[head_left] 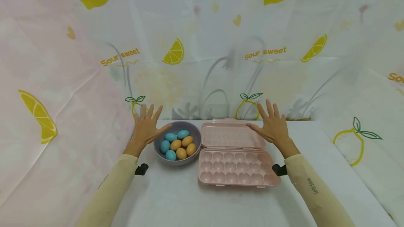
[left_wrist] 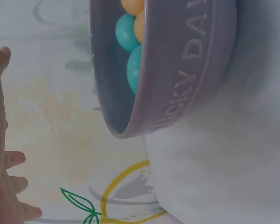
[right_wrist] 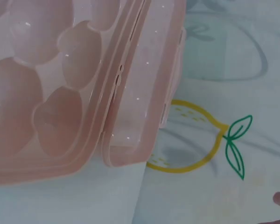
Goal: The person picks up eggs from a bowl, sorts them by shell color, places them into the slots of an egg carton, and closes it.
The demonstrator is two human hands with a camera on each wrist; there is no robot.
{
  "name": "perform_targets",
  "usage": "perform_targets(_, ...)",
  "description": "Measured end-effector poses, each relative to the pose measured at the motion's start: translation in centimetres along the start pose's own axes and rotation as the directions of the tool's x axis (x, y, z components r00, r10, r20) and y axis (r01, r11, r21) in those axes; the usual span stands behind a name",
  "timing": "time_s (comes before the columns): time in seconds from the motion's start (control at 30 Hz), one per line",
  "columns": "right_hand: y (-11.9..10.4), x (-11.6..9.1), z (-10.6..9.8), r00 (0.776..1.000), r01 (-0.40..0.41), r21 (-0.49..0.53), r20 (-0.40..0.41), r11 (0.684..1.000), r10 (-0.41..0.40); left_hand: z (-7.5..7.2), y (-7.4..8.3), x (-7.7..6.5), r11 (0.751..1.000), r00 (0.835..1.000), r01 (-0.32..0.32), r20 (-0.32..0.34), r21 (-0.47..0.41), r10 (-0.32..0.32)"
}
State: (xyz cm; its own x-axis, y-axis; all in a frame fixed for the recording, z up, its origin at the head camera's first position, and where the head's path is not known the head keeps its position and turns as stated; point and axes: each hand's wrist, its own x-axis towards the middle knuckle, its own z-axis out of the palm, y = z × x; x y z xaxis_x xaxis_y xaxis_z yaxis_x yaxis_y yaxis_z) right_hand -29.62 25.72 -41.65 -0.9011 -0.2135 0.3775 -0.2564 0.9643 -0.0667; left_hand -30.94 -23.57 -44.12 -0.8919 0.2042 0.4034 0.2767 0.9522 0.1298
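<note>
Here, bowl, lettered "LUCKY"; backdrop, "Sour sweet"

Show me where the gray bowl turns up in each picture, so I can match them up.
Head: left of centre, below mid-height, the gray bowl sits beside the pink egg carton.
Left wrist: top, around the middle, appearing sideways and cut off by the upper edge.
Right wrist: not in it.
Shared landmark: the lemon-printed backdrop, visible in all three.
</note>
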Motion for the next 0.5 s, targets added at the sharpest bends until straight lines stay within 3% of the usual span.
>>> perform_targets(0.17, 0.2, -1.6, -0.3, 0.998, -0.055, 0.226, 0.025, 0.973, 0.051, -0.1, 0.5, -0.5, 0.975, 0.999, -0.015, -0.039, -0.22, 0.006)
perform_targets(0.27, 0.8, -3.0, -0.6, 0.995, -0.086, 0.341, 0.077, 0.936, 0.064, 0.0, 1.1, -1.1, 0.949, 1.0, -0.018, -0.012, -0.316, 0.016)
perform_targets(0.33, 1.3, -4.1, -0.9, 0.986, -0.118, 0.402, 0.156, 0.908, 0.059, 0.2, 1.5, -1.6, 0.937, 0.999, -0.021, 0.025, -0.348, 0.032)
perform_targets(0.4, 1.7, -5.3, -1.1, 0.962, -0.178, 0.455, 0.266, 0.873, 0.058, 0.5, 1.9, -2.2, 0.935, 0.996, -0.022, 0.073, -0.355, 0.051)
perform_targets(0.5, 1.8, -7.6, -1.1, 0.91, -0.281, 0.471, 0.408, 0.836, 0.075, 1.0, 2.7, -3.0, 0.94, 0.985, -0.024, 0.154, -0.342, 0.082)
